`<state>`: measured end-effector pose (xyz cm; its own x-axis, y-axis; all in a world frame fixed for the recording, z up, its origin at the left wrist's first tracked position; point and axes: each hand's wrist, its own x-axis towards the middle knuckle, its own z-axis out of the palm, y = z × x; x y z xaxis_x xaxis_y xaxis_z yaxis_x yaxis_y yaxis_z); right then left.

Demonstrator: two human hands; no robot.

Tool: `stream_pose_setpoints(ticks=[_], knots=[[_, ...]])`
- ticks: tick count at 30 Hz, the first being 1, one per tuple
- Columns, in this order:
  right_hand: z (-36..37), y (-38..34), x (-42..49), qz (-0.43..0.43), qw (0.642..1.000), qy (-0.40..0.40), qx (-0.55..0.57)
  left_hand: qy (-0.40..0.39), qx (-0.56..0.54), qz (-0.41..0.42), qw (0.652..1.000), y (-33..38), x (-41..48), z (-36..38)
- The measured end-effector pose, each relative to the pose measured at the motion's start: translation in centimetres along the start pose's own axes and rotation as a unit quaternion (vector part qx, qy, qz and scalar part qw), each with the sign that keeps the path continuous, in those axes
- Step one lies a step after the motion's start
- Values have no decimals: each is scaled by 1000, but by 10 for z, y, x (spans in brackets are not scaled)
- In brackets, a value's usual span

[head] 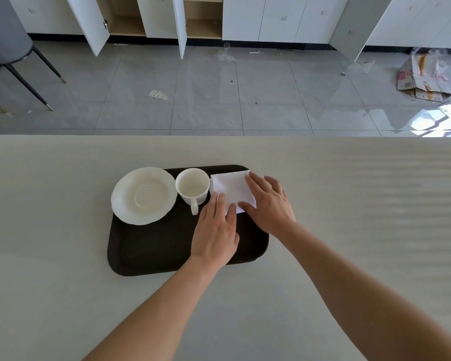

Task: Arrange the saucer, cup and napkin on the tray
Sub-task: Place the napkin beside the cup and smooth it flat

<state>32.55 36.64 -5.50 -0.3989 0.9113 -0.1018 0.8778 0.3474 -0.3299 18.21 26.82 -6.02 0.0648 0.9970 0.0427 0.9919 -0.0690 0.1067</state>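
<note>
Both my forearms reach over the pale table (63,256) to the dark brown rounded plastic tray (151,246). My left hand (215,230) and right hand (268,204) lie flat, palms down, each grip released, pressing the white folded paper napkin (228,188) in the tray's far right corner, beside the white ceramic cup (192,187), whose handle points toward me; the white scalloped saucer (143,195) overhangs the tray's far left corner.

Bright, even daylight; window glare pools on the glossy floor (427,121) far beyond the right hand (267,204). Shadows are soft. Wide-angle bending curves the edges, corners slightly blurred.
</note>
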Motion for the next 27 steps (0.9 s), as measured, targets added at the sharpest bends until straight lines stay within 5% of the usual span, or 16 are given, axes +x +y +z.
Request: stream_pose_setpoints(ticks=[8,20,23,27], knots=[[5,-2,22,-35,994,-66,-78,-48,8,-32,998,1,4,12],[1,5,-5,-4,1000,16,-2,-58,-3,-47,997,6,6,13],[0,-12,15,-88,995,23,-29,-43,-4,-44,998,8,1,12],[7,-31,46,-182,973,-62,-130,-28,-17,-33,999,5,-8,14]])
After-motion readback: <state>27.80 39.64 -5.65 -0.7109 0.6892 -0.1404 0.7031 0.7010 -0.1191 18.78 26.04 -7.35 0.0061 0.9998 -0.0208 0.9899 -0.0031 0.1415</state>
